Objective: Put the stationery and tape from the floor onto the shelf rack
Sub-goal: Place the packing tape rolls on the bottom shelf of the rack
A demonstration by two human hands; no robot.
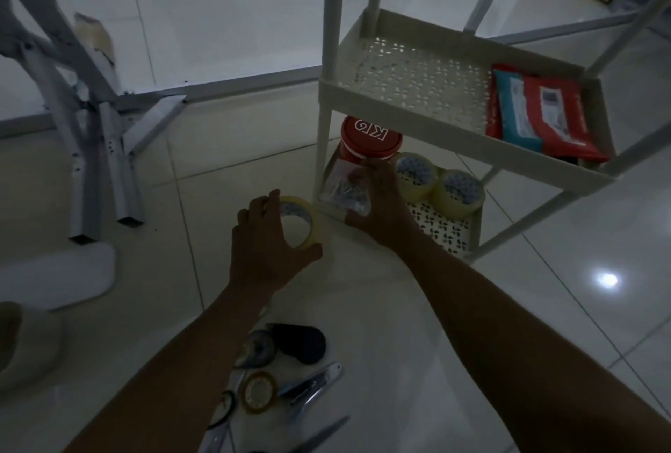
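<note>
1. Head view: the left hand (267, 245) holds a roll of clear tape (298, 222) just above the tiled floor (399, 307), a little left of the rack's bottom tier. The fingers curl over the far side of the roll and the thumb presses its near rim, so the hand is clamped on it.
2. The right hand (381, 209) reaches to the near left corner of the bottom tier of the shelf rack (428, 114) and pinches a small clear plastic bag (346, 187) of little metal pieces; fingers and thumb are closed on the bag.
3. On that bottom tier, two more tape rolls (435, 182) lie side by side, touching, just right of the right hand. A red-lidded jar (371, 138) stands at the far left of the tier, behind the bag.
4. The tier above holds a red and teal packet (541, 114) at its right end; the rest of its perforated tray is bare.
5. On the floor near the person, between the forearms, lie a small yellow tape roll (258, 391), a tape dispenser (258, 347), a dark rounded object (301, 342), scissors (312, 385) and other metal tools that are too dim to name.
6. Grey metal legs (105, 162) stand on the far left.
</note>
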